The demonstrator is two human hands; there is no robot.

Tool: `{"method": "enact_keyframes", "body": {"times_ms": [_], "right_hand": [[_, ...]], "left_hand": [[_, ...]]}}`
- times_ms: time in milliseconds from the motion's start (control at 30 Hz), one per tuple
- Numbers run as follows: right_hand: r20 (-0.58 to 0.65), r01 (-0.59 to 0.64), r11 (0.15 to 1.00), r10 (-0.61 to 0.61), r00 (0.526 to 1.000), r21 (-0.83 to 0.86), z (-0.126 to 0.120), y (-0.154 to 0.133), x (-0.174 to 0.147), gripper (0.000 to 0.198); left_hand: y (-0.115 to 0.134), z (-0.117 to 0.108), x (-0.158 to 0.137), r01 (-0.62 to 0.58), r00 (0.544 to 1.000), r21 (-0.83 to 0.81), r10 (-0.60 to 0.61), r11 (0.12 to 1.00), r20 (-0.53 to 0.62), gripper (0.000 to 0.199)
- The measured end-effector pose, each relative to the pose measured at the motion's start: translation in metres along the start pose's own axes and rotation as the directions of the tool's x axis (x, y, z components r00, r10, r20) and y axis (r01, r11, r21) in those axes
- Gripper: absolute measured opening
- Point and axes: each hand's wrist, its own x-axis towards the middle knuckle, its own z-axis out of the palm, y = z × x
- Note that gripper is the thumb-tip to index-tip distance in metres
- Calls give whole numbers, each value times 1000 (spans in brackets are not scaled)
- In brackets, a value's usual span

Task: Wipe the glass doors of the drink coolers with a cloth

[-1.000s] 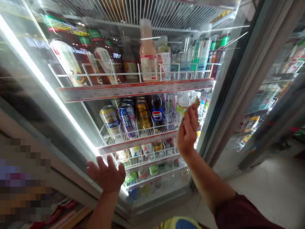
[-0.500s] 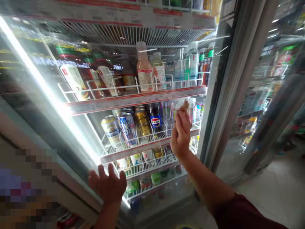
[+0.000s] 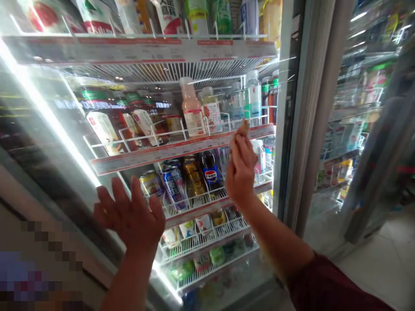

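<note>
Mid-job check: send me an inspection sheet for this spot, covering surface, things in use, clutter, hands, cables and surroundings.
Surface: wire shelves with price strips
Things in use: small brownish item at the right hand's fingertips, too blurred to identify
Clutter: cans and bottles on the shelves
Hands: right closed on the item; left hand open, fingers spread
Cables: nothing seen
Surroundings: light strip at left, pale floor at lower right

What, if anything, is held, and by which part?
The left hand holds nothing. At the right hand, a tan thing shows beyond the fingers; whether or where it's gripped cannot be told.
</note>
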Motion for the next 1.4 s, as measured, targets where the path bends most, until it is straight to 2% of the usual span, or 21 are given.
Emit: {"method": "enact_keyframes", "body": {"times_ms": [67, 167, 200, 233, 333, 400, 433, 500, 600, 667, 733, 800, 867, 933, 1033, 1100, 1133, 1200, 1300, 1367, 1400], "right_hand": [[131, 113, 993, -117, 985, 34, 2, -22, -7, 76], [296, 320, 944, -331, 896, 86, 1, -37, -7, 72], [313, 337, 939, -341, 886, 70, 0, -33, -1, 71], [306, 319, 947, -313, 899, 32, 0, -26, 9, 69], [191, 148, 983, -126, 974, -110, 5, -2, 40, 71], [138, 83, 986, -63, 988, -144, 9, 0, 51, 70], [144, 94, 985, -73, 987, -142, 11, -6, 52, 68], [215, 196, 975, -170, 962, -105, 12, -27, 46, 61], [362, 384, 923, -354, 862, -13, 12, -53, 41, 53], [398, 403, 915, -370, 839, 1, 16, -51, 57, 53], [347, 327, 944, -294, 891, -40, 24, -32, 90, 57], [236, 216, 972, -190, 953, -91, 35, -13, 126, 60], [179, 136, 982, -111, 978, -135, 44, -10, 150, 60], [213, 149, 976, -114, 970, -157, 49, -29, 153, 60], [327, 317, 943, -270, 906, -99, 49, -75, 132, 56], [337, 384, 923, -349, 874, -39, 45, -88, 122, 49], [319, 384, 923, -358, 877, -19, 43, -84, 122, 54], [254, 335, 942, -324, 911, 0, 40, -55, 133, 65], [139, 215, 977, -214, 967, 9, 39, 6, 155, 46], [86, 147, 989, -147, 985, 9, 40, 27, 154, 55], [88, 133, 991, -133, 987, 1, 39, 27, 145, 59]], "left_hand": [[2, 4, -1, 21, 1000, 6, -21, 1000, 9, 79], [4, 6, -5, 25, 1000, 32, -25, 999, -8, 79], [4, 5, -6, 16, 1000, 47, -15, 999, -13, 79], [4, 5, -7, 10, 1000, 58, -9, 998, -14, 80], [4, 4, -6, 20, 1000, 44, -20, 999, -3, 81], [4, 4, -5, 44, 999, 8, -44, 999, 5, 81], [4, 4, -5, 55, 998, -8, -55, 998, 10, 80], [4, 4, -5, 66, 998, -25, -65, 998, 13, 79], [4, 5, -5, 49, 999, -22, -48, 999, 14, 79], [3, 5, -6, 46, 999, -29, -46, 999, 8, 79], [2, 6, -6, 63, 998, -43, -63, 997, 6, 79], [2, 7, -7, 83, 997, -50, -83, 995, 5, 79], [2, 8, -7, 98, 995, -57, -97, 994, 12, 78], [2, 8, -7, 108, 994, -59, -107, 992, 14, 77], [2, 7, -7, 108, 994, -51, -107, 993, 18, 76], [2, 7, -7, 99, 995, -50, -98, 994, 22, 77], [2, 6, -6, 95, 995, -52, -94, 994, 20, 78], [2, 6, -7, 84, 996, -55, -83, 995, 15, 79], [3, 7, -7, 67, 998, -38, -66, 997, 13, 80], [3, 7, -7, 74, 997, -31, -73, 997, 7, 78], [4, 7, -7, 81, 997, -35, -81, 996, 7, 77]]}}
